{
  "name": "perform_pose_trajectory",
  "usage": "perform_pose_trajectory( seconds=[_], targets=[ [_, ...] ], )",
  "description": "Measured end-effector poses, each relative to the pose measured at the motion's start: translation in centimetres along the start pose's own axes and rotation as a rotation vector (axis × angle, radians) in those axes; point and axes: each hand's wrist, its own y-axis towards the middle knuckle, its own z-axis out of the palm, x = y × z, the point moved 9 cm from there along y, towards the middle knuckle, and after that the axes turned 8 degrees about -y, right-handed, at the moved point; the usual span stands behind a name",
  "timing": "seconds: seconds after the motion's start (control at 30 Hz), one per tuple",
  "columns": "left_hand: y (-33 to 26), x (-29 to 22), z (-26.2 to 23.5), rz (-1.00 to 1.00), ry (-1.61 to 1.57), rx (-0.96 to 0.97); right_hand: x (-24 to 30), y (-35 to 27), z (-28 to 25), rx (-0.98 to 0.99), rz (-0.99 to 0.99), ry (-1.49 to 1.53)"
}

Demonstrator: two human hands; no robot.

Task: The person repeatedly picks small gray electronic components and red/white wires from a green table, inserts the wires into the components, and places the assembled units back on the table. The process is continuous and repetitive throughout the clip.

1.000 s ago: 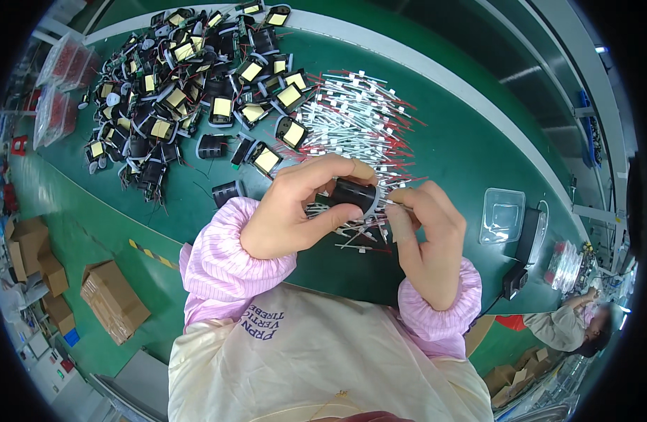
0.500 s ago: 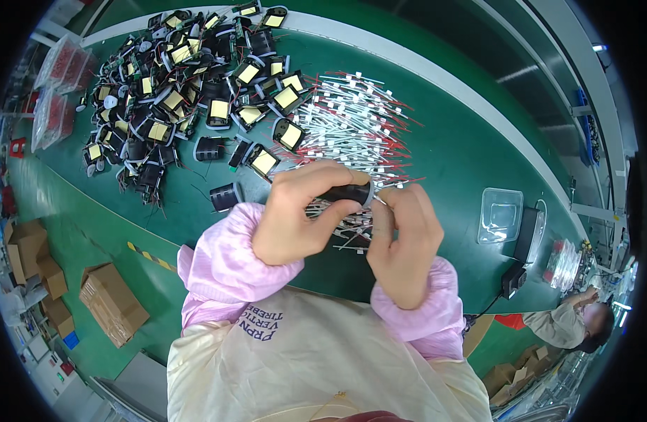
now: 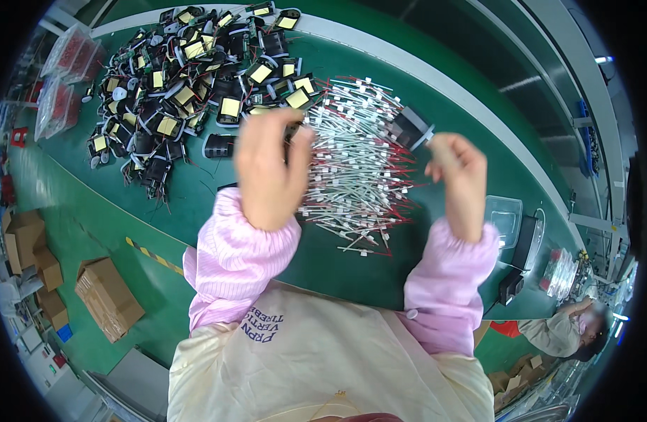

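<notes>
My right hand (image 3: 460,165) is raised at the right of the cable pile. Its fingers are closed at the grey rim of a black plastic casing (image 3: 410,128), which sticks out to the left over the pile's edge. My left hand (image 3: 273,165), a little smeared by motion, reaches over the table with thumb and fingers apart. Between them a dark part shows, mostly hidden; I cannot see a grip on it. Between my hands lies a wide pile of thin white cables (image 3: 355,165) with red ends and small white connectors.
A big heap of black casings (image 3: 165,105) with pale yellow pads and wires covers the far left. Clear bags of red parts (image 3: 70,53) stand beyond it. At right are a clear plastic tray (image 3: 503,218) and a black device (image 3: 526,239). A person (image 3: 566,330) sits farther right.
My hands have parted. The right hand has moved right and away from me with the black casing, which the left hand held before. My left hand has moved toward the casings.
</notes>
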Motion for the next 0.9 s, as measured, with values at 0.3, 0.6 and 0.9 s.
perform_pose_trajectory(
  seconds=[0.3, 0.6, 0.9],
  targets=[
    [-0.2, 2.6, 1.9, -0.034, 0.615, 0.18, 3.1, -1.9, -0.4, -0.106, -0.36, -0.354],
    [0.0, 1.4, -0.4, -0.029, -0.047, -0.103, 2.2, -11.5, 7.6, 0.393, -0.482, -0.907],
    [0.1, 0.8, 0.4, -0.139, -0.979, -0.001, 0.4, -11.9, 9.1, 0.303, -0.506, -1.001]
  ],
)
